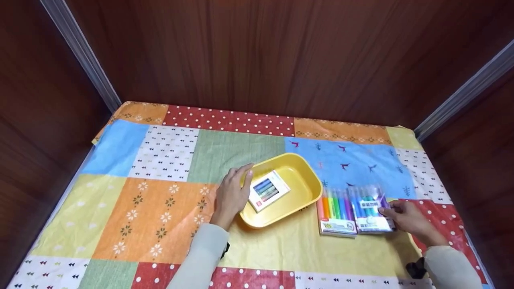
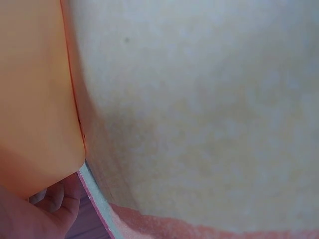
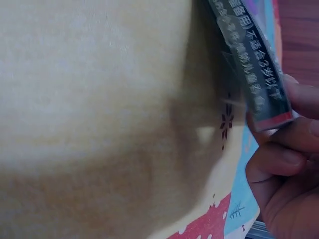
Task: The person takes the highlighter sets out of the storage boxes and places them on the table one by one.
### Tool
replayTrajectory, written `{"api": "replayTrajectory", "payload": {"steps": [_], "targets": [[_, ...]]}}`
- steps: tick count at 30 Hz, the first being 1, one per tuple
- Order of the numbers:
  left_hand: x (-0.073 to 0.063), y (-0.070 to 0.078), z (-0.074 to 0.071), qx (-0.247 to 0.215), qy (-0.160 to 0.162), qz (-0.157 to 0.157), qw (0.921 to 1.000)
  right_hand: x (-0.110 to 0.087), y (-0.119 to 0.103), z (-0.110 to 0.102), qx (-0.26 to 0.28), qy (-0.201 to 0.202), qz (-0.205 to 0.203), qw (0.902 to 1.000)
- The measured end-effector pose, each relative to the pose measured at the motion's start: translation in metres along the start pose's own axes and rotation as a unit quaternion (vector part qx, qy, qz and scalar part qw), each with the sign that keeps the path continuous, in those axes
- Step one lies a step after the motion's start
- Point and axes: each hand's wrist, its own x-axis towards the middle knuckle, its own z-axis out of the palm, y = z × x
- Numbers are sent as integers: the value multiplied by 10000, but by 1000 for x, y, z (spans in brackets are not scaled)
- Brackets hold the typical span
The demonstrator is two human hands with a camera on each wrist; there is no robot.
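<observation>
A yellow plastic basin (image 1: 295, 160) lies at the middle of the cloth. Inside it, toward its left end, is a white box (image 1: 270, 190) with a window showing dark and coloured sticks. My left hand (image 1: 233, 194) holds the basin's left rim; in the left wrist view its fingers show beside the basin wall (image 2: 37, 94). To the right, my right hand (image 1: 409, 218) pinches the right side of a clear pack of coloured pens (image 1: 370, 210). The right wrist view shows the pack's printed dark end (image 3: 254, 69) between thumb and fingers.
Another pack of rainbow-coloured pens (image 1: 337, 212) lies between the basin and the pinched pack, right beside the latter. A patchwork-patterned cloth (image 1: 164, 212) covers the table. Brown wood-grain panels (image 1: 257, 56) with metal corner strips (image 1: 82, 56) stand behind and at both sides.
</observation>
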Motion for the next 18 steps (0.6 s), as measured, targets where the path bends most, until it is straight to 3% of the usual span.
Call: {"api": "replayTrajectory", "payload": {"steps": [5, 11, 18], "targets": [[0, 1, -1, -12, 16, 20, 10000, -1, 2, 0, 134, -207, 108, 9996], [-1, 1, 0, -23, -12, 32, 10000, -4, 3, 0, -339, -144, 572, 9977], [0, 1, 0, -49, -2, 73, 10000, -3, -1, -3, -778, -34, 687, 9946]]}}
